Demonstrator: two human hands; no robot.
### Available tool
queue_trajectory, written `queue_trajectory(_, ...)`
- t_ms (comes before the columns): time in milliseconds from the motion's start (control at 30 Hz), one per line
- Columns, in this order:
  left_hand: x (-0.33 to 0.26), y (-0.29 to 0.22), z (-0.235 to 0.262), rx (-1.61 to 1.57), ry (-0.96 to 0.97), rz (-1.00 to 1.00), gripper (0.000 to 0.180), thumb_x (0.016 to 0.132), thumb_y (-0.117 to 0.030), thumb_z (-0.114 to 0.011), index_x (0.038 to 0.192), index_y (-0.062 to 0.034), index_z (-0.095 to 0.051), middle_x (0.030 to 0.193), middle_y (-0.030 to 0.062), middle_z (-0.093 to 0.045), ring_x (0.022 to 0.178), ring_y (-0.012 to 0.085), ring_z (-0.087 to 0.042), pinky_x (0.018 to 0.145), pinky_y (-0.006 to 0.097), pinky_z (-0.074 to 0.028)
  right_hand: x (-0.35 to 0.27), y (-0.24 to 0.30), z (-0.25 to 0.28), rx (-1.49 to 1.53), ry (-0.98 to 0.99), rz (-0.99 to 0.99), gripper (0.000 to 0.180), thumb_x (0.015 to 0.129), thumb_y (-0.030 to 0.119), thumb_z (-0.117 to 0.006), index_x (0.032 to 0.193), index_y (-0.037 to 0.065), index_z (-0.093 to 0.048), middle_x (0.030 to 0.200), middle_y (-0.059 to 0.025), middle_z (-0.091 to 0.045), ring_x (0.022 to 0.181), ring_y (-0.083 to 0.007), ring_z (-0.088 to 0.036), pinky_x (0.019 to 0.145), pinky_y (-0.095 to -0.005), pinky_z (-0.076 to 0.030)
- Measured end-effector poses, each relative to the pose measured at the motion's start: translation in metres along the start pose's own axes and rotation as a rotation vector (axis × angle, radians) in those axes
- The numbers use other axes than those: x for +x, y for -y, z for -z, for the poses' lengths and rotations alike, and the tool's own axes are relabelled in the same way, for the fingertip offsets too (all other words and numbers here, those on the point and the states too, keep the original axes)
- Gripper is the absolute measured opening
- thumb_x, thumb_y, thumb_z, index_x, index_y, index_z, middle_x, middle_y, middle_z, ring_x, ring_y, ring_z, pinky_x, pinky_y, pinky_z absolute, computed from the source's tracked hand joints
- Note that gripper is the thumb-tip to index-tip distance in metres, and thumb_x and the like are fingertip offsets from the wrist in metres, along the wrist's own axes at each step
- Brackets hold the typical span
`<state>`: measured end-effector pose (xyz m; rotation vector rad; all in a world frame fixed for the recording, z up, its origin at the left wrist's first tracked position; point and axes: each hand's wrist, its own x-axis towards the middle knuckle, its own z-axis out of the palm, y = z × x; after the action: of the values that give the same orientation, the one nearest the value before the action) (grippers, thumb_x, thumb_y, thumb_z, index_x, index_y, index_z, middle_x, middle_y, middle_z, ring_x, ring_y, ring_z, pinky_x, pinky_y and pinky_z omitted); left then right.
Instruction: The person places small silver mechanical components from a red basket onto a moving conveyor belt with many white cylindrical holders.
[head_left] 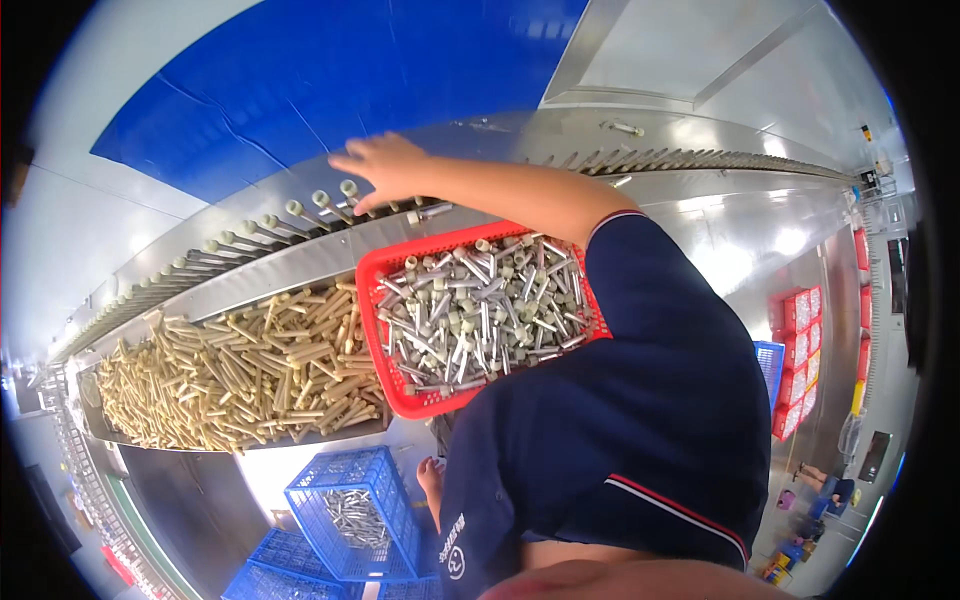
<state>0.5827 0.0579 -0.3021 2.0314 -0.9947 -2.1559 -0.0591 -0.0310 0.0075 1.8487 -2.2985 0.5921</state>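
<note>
My right hand [385, 170] reaches leftward over a long row of upright pegs, its fingers spread apart and nothing visible in its grip. Just below its fingertips and thumb are pegs topped with pale round caps [348, 188]. Under my right forearm stands a red plastic basket [375, 345], heaped with short silvery metal pieces [480, 310] that have pale ends. My left hand [430, 482] hangs low beside my body, below the basket; only part of it shows, and its grip is unclear.
Tan rods [240, 370] fill a trough left of the basket. Blue crates [350, 500] stand lower down, one with metal pieces inside. A blue sheet [340, 70] lies behind the peg row. Red baskets [797, 345] are stacked at right, and another person [835, 495] is far off.
</note>
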Motion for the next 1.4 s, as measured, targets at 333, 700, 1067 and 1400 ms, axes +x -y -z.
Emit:
queue_trajectory(333,-0.035,-0.090,-0.060,0.300,-0.172,-0.663,0.015,0.082,-0.004,-0.053,0.093,0.0001,-0.063,0.080,0.0134,-0.063,0.065,0.0231,-0.061,0.060,0.035,-0.050,-0.032,-0.044,-0.001,0.090,0.421,-0.168,0.049,0.072,0.052,-0.064,0.086,0.005,-0.064,0.087,-0.0143,-0.065,0.075,-0.0345,-0.063,0.061,-0.0441,-0.049)
queue_trajectory(700,-0.153,-0.465,-0.462,1.195,-0.072,-2.377,0.031,0.080,-0.029,-0.062,0.104,-0.0099,-0.059,0.100,0.0129,-0.059,0.088,0.0317,-0.060,0.074,0.043,-0.049,-0.121,-0.092,0.025,-0.008,0.270,-0.394,0.053,0.077,0.054,-0.060,0.114,0.017,-0.055,0.098,-0.0110,-0.060,0.088,-0.0333,-0.061,0.072,-0.0448,-0.050)
queue_trajectory(1067,-0.176,-0.486,-0.501,1.230,0.366,-1.947,0.016,0.084,-0.019,-0.061,0.074,-0.0064,-0.058,0.067,0.0108,-0.057,0.062,0.0285,-0.060,0.052,0.040,-0.047,-0.158,-0.135,0.096,0.386,0.110,-0.266,0.029,0.077,0.035,-0.065,0.097,0.014,-0.060,0.090,-0.0066,-0.065,0.083,-0.0253,-0.064,0.068,-0.0412,-0.050)
queue_trajectory(1400,-0.079,-0.390,-0.344,1.378,0.529,-1.555,0.070,0.069,-0.045,-0.073,0.127,-0.0130,-0.048,0.130,0.0168,-0.041,0.119,0.0356,-0.042,0.097,0.055,-0.034,-0.239,-0.049,0.043,0.356,0.337,-0.347,0.065,0.073,0.031,-0.072,0.129,0.013,-0.045,0.129,-0.0119,-0.046,0.115,-0.0304,-0.046,0.091,-0.0411,-0.041)
